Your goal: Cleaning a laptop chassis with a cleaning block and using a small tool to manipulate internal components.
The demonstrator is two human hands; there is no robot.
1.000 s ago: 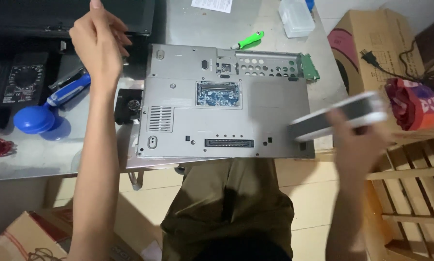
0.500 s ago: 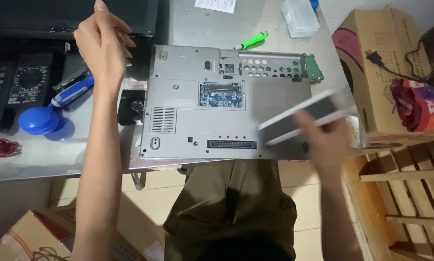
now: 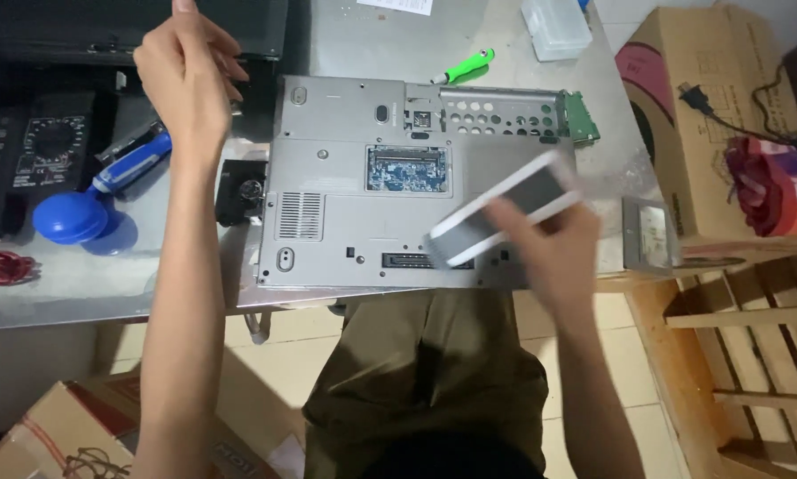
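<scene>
A grey laptop base (image 3: 354,222) lies upside down on the metal table (image 3: 79,284), with an open memory bay showing a blue circuit board (image 3: 407,168). My right hand (image 3: 553,253) is shut on a flat grey and white rectangular battery pack (image 3: 505,208), holding it tilted over the laptop's near right corner. My left hand (image 3: 185,80) is raised over the table's far left, fingers loosely curled, with nothing seen in it.
A blue-handled tool (image 3: 132,164) and a blue round cap (image 3: 70,217) lie left of the laptop, beside a black multimeter (image 3: 48,151). A green pen (image 3: 465,66) and clear plastic box (image 3: 553,27) sit behind. Cardboard box (image 3: 682,115) and wooden crate (image 3: 753,355) stand right.
My right hand has carried the battery pack leftward from beyond the table's right edge to over the laptop's right part. My left hand has stayed raised.
</scene>
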